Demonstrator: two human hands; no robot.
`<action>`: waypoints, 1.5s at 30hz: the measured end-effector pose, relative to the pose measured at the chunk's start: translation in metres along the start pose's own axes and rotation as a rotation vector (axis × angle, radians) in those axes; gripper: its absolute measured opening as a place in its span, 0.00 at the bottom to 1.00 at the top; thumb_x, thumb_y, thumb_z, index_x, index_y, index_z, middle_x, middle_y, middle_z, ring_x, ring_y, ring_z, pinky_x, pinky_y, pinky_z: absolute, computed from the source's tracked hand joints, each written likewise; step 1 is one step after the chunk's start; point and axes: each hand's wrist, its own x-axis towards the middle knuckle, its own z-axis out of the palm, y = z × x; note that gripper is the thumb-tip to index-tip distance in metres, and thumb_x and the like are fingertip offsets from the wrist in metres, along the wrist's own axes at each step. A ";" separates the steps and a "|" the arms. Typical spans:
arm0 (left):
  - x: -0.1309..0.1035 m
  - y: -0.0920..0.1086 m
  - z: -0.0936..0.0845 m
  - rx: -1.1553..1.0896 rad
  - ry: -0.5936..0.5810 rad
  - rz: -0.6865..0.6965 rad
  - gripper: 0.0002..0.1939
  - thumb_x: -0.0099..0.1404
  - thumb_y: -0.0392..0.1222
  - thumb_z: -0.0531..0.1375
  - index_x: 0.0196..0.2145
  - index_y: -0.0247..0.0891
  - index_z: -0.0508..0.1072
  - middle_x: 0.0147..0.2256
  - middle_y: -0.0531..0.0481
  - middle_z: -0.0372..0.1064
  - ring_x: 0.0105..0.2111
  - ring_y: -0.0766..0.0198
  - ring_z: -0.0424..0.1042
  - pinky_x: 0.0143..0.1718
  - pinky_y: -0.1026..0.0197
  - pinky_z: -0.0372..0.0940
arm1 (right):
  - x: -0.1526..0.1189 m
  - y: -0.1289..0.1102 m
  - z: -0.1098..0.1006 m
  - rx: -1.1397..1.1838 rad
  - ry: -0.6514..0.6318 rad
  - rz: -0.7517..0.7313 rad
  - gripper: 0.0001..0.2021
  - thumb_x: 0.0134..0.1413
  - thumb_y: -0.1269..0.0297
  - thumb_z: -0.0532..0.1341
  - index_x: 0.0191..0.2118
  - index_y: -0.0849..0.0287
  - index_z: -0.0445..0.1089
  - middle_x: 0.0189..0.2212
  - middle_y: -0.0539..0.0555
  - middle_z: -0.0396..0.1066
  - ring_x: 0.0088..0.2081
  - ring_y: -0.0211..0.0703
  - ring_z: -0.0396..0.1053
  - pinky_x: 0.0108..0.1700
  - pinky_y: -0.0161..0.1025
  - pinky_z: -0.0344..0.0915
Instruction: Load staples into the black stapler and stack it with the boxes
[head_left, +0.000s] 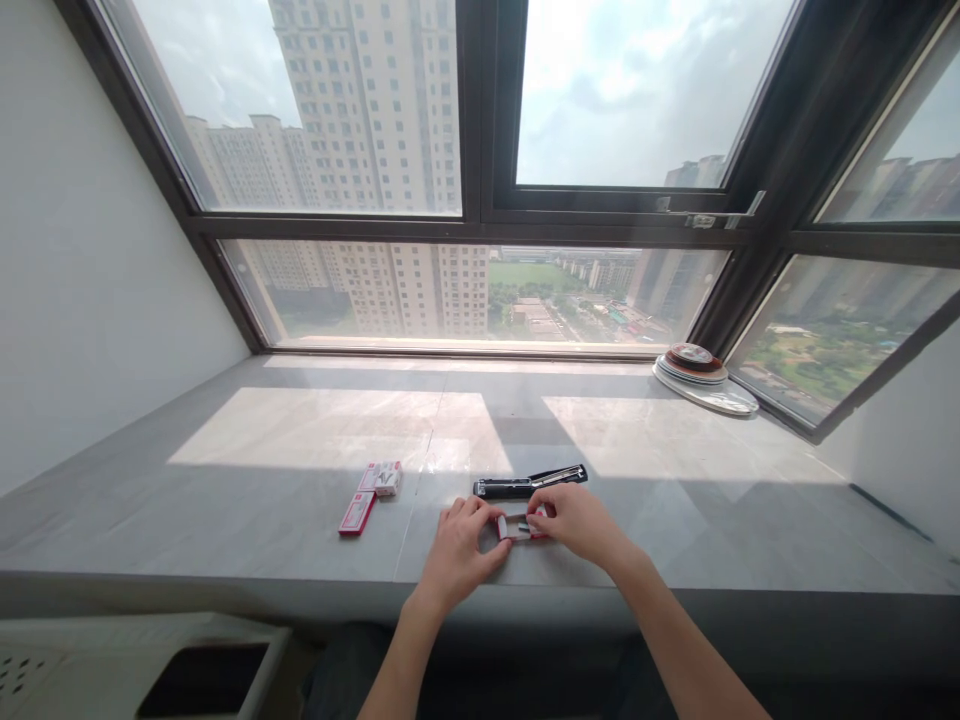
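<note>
A small red and white staple box (514,535) lies open on the sill near its front edge, with a few dark staples (524,527) inside. My left hand (463,548) grips the left end of this box between thumb and fingers. At the right end, my right hand (574,520) is closed, its thumb and fingertips pinched on the box; whether they also hold staples is hidden. Just behind both hands rests a black stapler (502,488), its top swung open and pointing right.
Left of my hands lie a red and white box (357,513) and a small white box (388,478). Stacked plates (705,390) sit in the far right corner by the window. A pale perforated plastic item (75,650) stands below the sill at left.
</note>
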 end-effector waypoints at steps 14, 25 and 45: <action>-0.003 -0.002 -0.001 -0.010 0.037 -0.013 0.12 0.62 0.44 0.65 0.44 0.49 0.74 0.43 0.51 0.71 0.48 0.53 0.68 0.50 0.52 0.60 | 0.003 0.007 0.006 0.238 -0.079 -0.138 0.08 0.58 0.61 0.61 0.36 0.56 0.76 0.23 0.48 0.71 0.26 0.38 0.64 0.30 0.34 0.55; 0.001 0.000 0.001 -0.101 0.033 -0.086 0.14 0.68 0.50 0.60 0.50 0.50 0.75 0.38 0.53 0.76 0.43 0.55 0.72 0.49 0.52 0.59 | -0.027 0.035 0.018 0.248 -0.012 0.016 0.21 0.53 0.49 0.67 0.48 0.55 0.74 0.28 0.48 0.70 0.30 0.40 0.65 0.33 0.36 0.60; 0.036 -0.027 -0.004 0.103 0.116 -0.167 0.18 0.64 0.50 0.63 0.51 0.47 0.73 0.37 0.51 0.72 0.41 0.55 0.70 0.42 0.57 0.57 | -0.002 -0.014 0.016 0.091 0.004 -0.032 0.13 0.59 0.50 0.64 0.41 0.50 0.81 0.27 0.49 0.74 0.29 0.41 0.68 0.33 0.36 0.54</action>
